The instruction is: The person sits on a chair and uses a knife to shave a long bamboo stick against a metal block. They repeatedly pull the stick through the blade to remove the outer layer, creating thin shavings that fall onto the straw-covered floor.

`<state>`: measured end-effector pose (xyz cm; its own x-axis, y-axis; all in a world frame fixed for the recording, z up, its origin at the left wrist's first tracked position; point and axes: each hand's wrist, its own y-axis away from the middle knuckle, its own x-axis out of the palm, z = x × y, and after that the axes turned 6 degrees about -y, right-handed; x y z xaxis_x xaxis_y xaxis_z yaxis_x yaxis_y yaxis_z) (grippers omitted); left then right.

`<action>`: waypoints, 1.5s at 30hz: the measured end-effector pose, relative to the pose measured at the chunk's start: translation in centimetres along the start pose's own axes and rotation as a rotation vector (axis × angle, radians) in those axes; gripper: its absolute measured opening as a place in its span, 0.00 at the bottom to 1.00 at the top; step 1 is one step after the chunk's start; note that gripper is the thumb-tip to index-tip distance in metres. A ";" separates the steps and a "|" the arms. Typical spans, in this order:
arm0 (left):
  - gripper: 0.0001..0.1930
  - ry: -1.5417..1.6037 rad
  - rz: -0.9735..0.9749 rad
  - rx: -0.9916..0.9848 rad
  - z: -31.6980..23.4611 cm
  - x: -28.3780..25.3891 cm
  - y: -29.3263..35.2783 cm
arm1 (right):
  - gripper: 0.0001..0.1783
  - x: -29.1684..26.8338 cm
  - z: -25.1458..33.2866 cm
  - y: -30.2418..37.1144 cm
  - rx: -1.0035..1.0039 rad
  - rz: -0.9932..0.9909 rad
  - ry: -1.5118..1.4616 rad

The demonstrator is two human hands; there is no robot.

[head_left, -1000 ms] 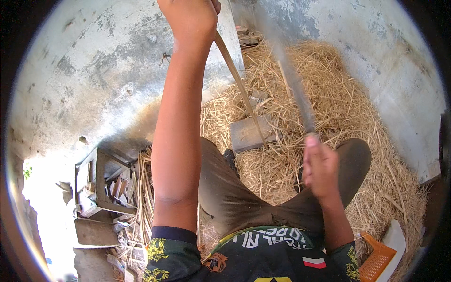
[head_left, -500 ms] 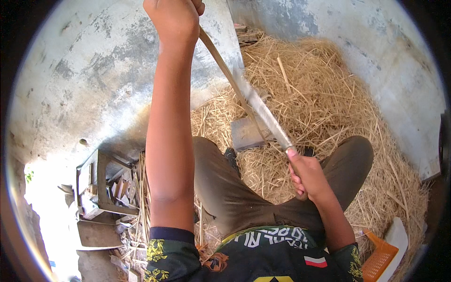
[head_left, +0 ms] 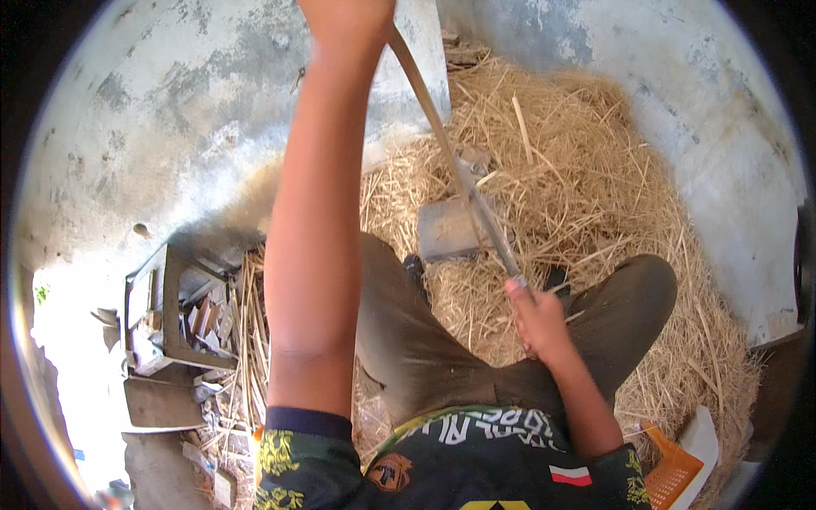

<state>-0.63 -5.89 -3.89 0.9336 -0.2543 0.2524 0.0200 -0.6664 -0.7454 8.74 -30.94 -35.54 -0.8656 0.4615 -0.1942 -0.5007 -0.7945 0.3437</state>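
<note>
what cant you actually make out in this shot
Head view only:
- Left hand: cut off by the top edge; its grip on the stick is unseen.
- Stick's top end: hidden past the same edge.
- Knife: blade blurred; where it meets the stick is unclear.
- Right hand: blurred, fingers indistinct.
- Block in the straw: partly behind the knife; material unclear.
- Orange basket: cut by the rim.

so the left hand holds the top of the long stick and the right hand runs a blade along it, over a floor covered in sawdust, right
Not quite: the head view shows straw, not sawdust, spread over the floor. The rest stands: the left hand holds the upper end of the long stick, and the right hand holds a blade against it.
</note>
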 end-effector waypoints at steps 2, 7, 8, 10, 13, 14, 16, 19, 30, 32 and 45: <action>0.27 0.038 -0.004 0.023 0.5 -0.3 -1.0 | 0.32 -0.8 2.6 1.1 0.127 0.139 -0.257; 0.26 0.054 -0.026 0.048 1.1 -0.8 -1.4 | 0.29 -1.8 11.4 5.2 -0.280 0.040 -0.590; 0.26 0.052 -0.022 0.064 1.0 -0.8 -1.4 | 0.29 -1.3 11.7 5.0 -0.421 0.029 -0.679; 0.26 0.005 -0.064 0.049 1.0 -0.4 -1.3 | 0.28 -0.3 11.7 4.6 -0.707 0.014 -0.853; 0.26 -0.050 -0.056 0.047 1.0 1.8 -0.9 | 0.27 1.8 -1.9 -0.5 -0.728 -0.183 -0.210; 0.26 -0.092 -0.055 0.058 0.9 1.6 -0.8 | 0.27 1.8 -3.7 -1.2 -0.511 -0.191 -0.123; 0.26 -0.026 -0.074 0.018 0.9 0.5 -1.1 | 0.28 1.2 -4.7 -1.1 0.059 -0.136 -0.195; 0.26 0.262 0.045 -0.178 1.0 -1.2 -2.0 | 0.29 -0.8 -2.5 -0.7 0.352 -0.100 -0.527; 0.28 -0.312 -0.292 0.144 2.6 -2.1 -3.1 | 0.26 1.1 4.6 2.3 -0.402 -0.196 -0.403; 0.30 -0.779 -0.466 0.417 3.7 -1.3 -3.4 | 0.26 2.8 1.0 0.8 -0.354 -0.183 -0.123; 0.30 -0.806 -0.425 0.256 1.9 -0.8 -2.1 | 0.26 0.7 2.8 1.4 -0.562 -0.185 -0.338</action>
<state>-0.71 -2.96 -3.69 0.7942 0.5988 0.1028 0.4035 -0.3934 -0.8261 7.47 -30.62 -32.60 -0.7622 0.6352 0.1248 -0.6458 -0.7327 -0.2149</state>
